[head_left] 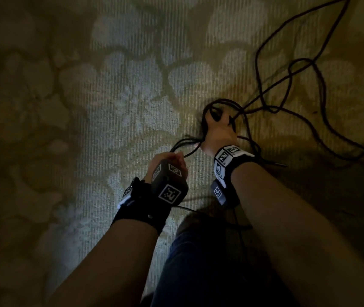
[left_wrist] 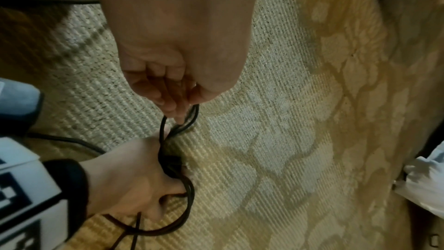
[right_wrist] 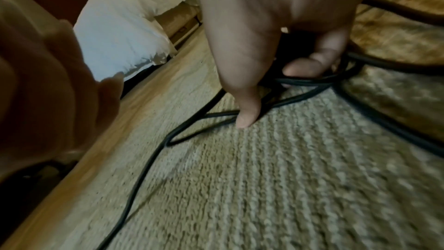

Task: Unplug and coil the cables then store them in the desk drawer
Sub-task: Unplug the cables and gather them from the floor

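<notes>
A long black cable lies on the patterned carpet; its loose length [head_left: 319, 73] trails off to the upper right. My right hand [head_left: 217, 127] grips a bundle of coiled loops [head_left: 223, 100], low over the carpet. In the left wrist view the same bundle [left_wrist: 169, 159] runs through my right hand [left_wrist: 134, 178]. My left hand [head_left: 172, 159] pinches the near end of the loops [left_wrist: 192, 119] between thumb and fingertips [left_wrist: 177, 105]. In the right wrist view my thumb [right_wrist: 245, 117] points down at the carpet among cable strands [right_wrist: 141, 178].
My leg in dark trousers [head_left: 198, 262] is below the hands. A thin cable end [head_left: 280, 165] sticks out right of my right wrist. A bed with white sheets [right_wrist: 115, 35] stands beyond the carpet's edge. The carpet [head_left: 110, 107] spreads to the left.
</notes>
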